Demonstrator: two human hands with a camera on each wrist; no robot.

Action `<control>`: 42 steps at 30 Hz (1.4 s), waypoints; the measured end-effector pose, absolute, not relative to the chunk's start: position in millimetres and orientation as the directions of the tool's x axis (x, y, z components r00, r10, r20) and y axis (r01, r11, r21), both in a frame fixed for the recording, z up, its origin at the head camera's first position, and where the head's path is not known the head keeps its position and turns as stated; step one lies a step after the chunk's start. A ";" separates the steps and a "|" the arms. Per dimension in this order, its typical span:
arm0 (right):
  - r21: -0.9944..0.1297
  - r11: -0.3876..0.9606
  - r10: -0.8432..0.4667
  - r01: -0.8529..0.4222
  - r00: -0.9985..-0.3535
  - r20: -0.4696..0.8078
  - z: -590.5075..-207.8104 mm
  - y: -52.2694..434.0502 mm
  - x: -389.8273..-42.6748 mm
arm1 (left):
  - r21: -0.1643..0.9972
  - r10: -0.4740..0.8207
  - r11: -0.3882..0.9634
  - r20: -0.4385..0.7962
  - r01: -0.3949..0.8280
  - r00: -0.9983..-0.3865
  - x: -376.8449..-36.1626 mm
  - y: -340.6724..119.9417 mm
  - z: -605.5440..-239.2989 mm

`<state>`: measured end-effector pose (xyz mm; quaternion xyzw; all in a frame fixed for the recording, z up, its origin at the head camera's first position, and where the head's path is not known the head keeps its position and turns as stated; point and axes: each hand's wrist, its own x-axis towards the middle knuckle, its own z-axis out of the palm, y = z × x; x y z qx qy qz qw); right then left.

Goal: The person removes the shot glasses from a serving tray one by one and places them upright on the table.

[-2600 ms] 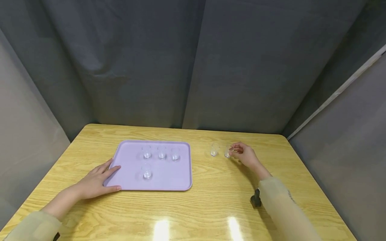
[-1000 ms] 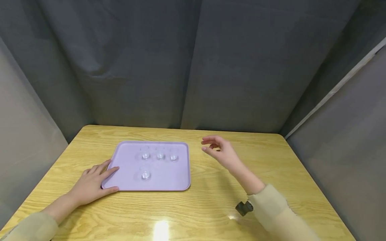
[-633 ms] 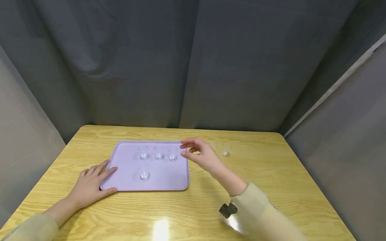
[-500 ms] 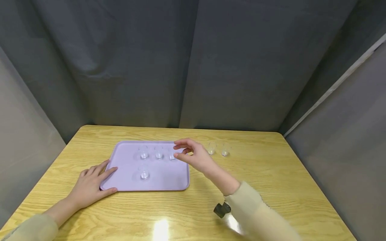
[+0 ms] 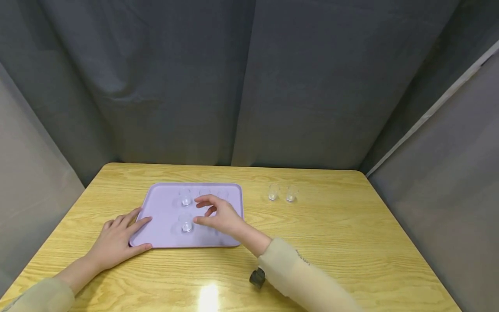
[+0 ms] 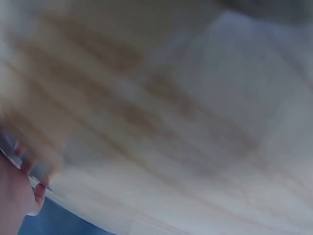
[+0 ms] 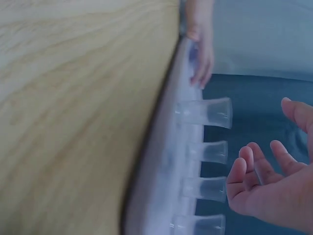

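Observation:
A lavender tray [image 5: 163, 208] lies on the wooden table [image 5: 312, 234]. Small clear glasses stand on it: one at the back left [image 5: 186, 197], one in front [image 5: 187, 224], and two more in the back row partly hidden behind my right hand [image 5: 212, 215]. That hand hovers over the tray just right of the front glass, fingers loosely spread and palm empty [image 7: 264, 191]. The right wrist view shows several glasses [image 7: 205, 112] in a line along the tray rim [image 7: 161, 161]. My left hand [image 5: 117, 236] lies flat at the tray's front left corner, fingers touching its edge.
Two more clear glasses [image 5: 273, 192] [image 5: 290, 193] stand on the bare table right of the tray. A small black device [image 5: 257, 277] sits under my right wrist. Grey curtains close off the table's back and sides. The left wrist view is a blur of wood grain.
My right hand has moved left from beside the two glasses on the table to low over the tray, near the front glass. The left hand has stayed put.

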<state>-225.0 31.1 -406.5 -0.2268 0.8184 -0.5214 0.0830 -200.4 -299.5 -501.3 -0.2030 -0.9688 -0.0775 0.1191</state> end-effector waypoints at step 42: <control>-0.783 0.489 -0.521 -0.385 -0.848 0.092 -427.0 16.9 -239.4 | 0.107 0.354 0.920 0.180 0.376 -0.918 -203.5 -296.8 -486.8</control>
